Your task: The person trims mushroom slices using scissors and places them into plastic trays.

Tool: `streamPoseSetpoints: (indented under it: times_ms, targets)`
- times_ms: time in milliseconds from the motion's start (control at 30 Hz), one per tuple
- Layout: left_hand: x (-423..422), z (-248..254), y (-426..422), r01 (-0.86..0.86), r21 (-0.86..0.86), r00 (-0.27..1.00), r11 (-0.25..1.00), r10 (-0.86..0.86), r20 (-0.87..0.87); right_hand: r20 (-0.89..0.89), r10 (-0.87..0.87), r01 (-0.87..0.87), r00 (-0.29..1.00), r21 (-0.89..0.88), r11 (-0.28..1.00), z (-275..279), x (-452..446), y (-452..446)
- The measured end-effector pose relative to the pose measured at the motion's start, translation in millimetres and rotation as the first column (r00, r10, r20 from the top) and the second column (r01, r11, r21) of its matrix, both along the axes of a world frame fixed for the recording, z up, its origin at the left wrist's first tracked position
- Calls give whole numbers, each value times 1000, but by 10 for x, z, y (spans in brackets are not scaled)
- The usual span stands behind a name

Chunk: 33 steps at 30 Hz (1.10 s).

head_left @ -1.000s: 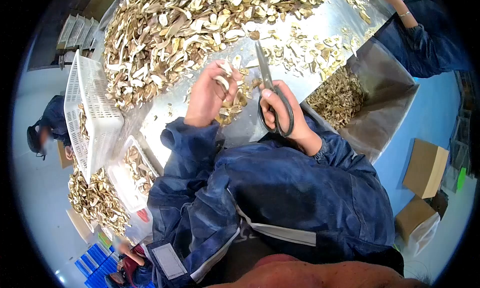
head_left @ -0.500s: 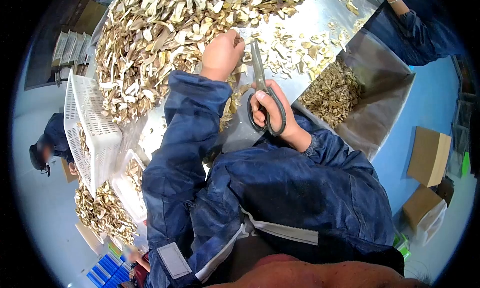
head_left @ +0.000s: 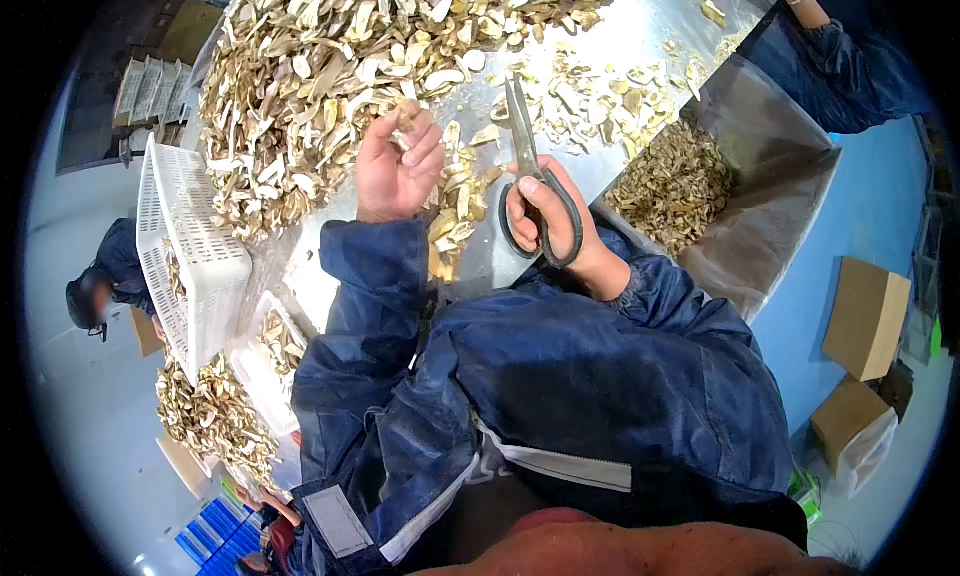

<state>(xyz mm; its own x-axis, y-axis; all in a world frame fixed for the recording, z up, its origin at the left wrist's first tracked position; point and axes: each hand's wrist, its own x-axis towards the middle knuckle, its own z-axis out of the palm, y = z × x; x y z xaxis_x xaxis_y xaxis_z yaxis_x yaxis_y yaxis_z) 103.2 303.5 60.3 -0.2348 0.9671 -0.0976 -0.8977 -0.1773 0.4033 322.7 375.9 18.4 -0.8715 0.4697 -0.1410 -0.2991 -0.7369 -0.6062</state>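
Palm up, my left hand (head_left: 397, 171) has its fingers curled around a small brownish slice, at the near edge of a large heap of dried mushroom slices (head_left: 330, 86). My right hand (head_left: 558, 216) holds black-handled scissors (head_left: 522, 131) by the loops, blades pointing away and slightly parted. Nothing lies between the blades. A narrow pile of yellowish slices (head_left: 455, 211) lies between my hands on the metal table (head_left: 487, 256). Beyond the scissors, paler slices (head_left: 600, 91) are spread thinly.
A lined bin (head_left: 770, 201) holding brown pieces (head_left: 675, 186) stands right of the table. At left are a white perforated basket (head_left: 200, 266) and a white tray (head_left: 262, 376). A co-worker's arm (head_left: 810, 16) is at upper right; another person (head_left: 115, 276) is at left.
My left hand reached to the heap, then drew back toward me and turned palm up with a brownish slice. The pale slices it held a second ago are gone from it. My right hand barely moved.
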Motion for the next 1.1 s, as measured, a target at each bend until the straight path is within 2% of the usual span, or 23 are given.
streamPoseSetpoints:
  times_ms: [67,167,300,400,467,533,567,633,667,700,767,800,933,1033,1100]
  targets:
    - [65,1,-47,-15,144,990,990,-5,139,1,0,0,1000,3,1000,0,4,-2]
    - [141,52,-93,-62,210,976,976,15,218,6,9,-9,1000,-2,1000,3,8,5]
    - [68,33,-142,-51,192,982,980,15,187,6,13,-13,1000,-8,1000,15,7,6]
    - [31,72,-119,-80,105,994,991,71,86,-3,18,-18,1000,-3,1000,11,8,18]
    - [-85,21,-109,-148,-95,982,985,134,-134,-5,23,-23,1000,1,1000,-1,9,22]
    - [-160,31,-6,-229,-307,938,924,125,-323,-6,29,-29,1000,2,1000,-15,1,22]
    - [-198,43,66,-319,-399,832,860,51,-553,-10,33,-33,999,-1,999,-16,-3,22]
    - [-299,53,251,-538,-469,484,701,-200,-852,-18,37,-37,999,-4,999,-10,-7,30]
    - [-421,-132,345,-627,-290,143,723,-259,-955,-14,41,-41,999,-3,999,-11,-5,36]
    - [-410,-133,418,-641,-176,-100,747,-309,-946,-9,43,-43,999,-3,999,-12,-1,42]
    - [-326,-162,551,-586,43,-551,809,-359,-754,-4,45,-45,999,-6,999,-12,8,43]
    - [-285,-189,589,-587,32,-598,809,-406,-691,-4,46,-46,999,-9,999,-13,9,41]
    - [-173,-185,556,-585,14,-656,811,-462,-597,-19,51,-51,999,-19,999,-6,21,55]
    - [-140,-81,441,-619,-126,-588,775,-564,-581,-27,52,-54,998,-47,997,-22,10,48]
    - [-180,-10,329,-621,-242,-449,745,-592,-669,-33,64,-65,997,-53,996,-33,6,51]
